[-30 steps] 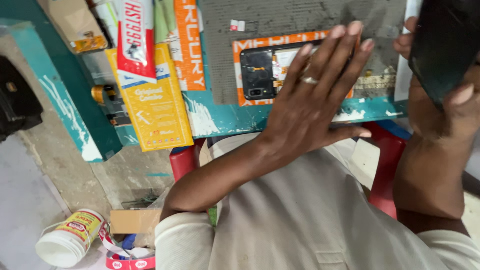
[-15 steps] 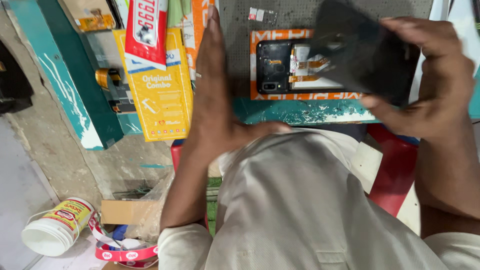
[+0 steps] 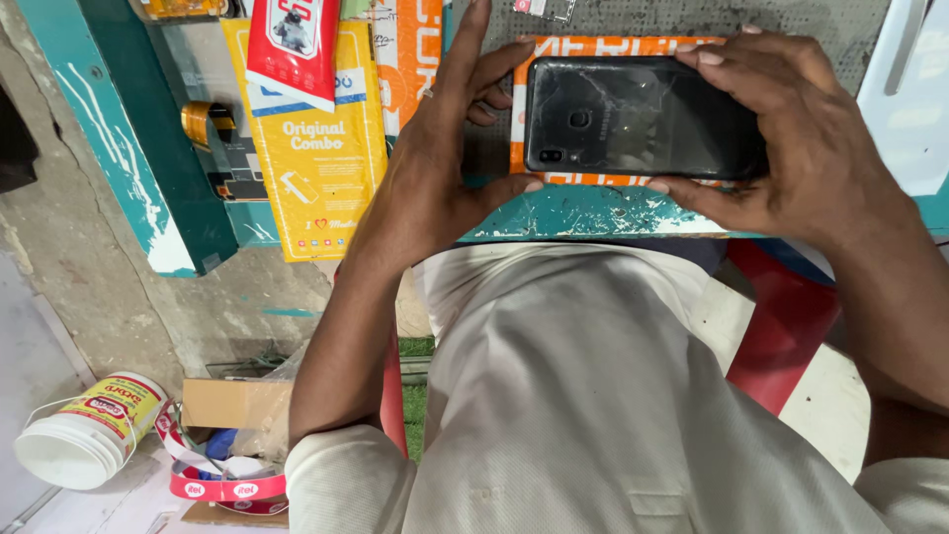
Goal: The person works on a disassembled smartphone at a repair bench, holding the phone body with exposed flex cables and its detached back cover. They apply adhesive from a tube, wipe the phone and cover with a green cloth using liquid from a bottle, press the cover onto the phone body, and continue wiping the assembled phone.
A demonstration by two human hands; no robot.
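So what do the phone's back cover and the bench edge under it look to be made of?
Phone, held by left hand and right hand: glossy black glass or plastic, with reflections and fine cracks. Bench edge: teal paint, chipped; what lies beneath is unclear.

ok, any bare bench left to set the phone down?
Little. Bare patches: the teal bench edge below the phone, between the left hand and right hand, and the grey mat above the phone. Left of the left hand is crowded with hanging yellow packets.
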